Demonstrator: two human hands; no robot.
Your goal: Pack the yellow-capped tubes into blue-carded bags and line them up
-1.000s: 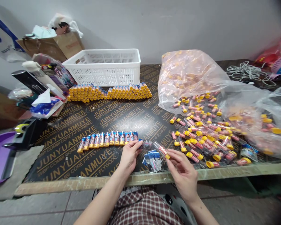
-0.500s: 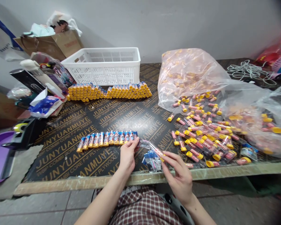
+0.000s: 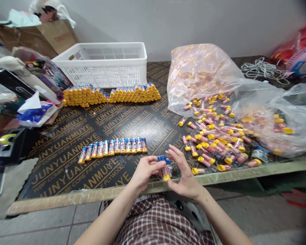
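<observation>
My left hand (image 3: 146, 171) pinches a small clear tube (image 3: 165, 173) with a yellow cap at its lower end and red print inside. Blue shows around the tube's upper end; whether all of it belongs to the tube or to the blue wrappers behind, I cannot tell. To the right of it, my right hand (image 3: 185, 175) is open, fingers spread and raised, thumb near the yellow cap. A row of blue-labelled tubes (image 3: 111, 148) with yellow caps lies side by side on the table to the left of my hands.
Loose yellow-capped tubes (image 3: 214, 143) are heaped on the right, partly spilling from a clear plastic bag (image 3: 193, 68). Behind the row, many labelled tubes (image 3: 132, 94) are stacked against a white basket (image 3: 104, 73). A pink fan (image 3: 301, 63) and white cord (image 3: 265, 69) occupy the far right.
The tube has moved from my right hand to my left and now stands more upright. My right hand has opened beside it. The view has shifted slightly to the right.
</observation>
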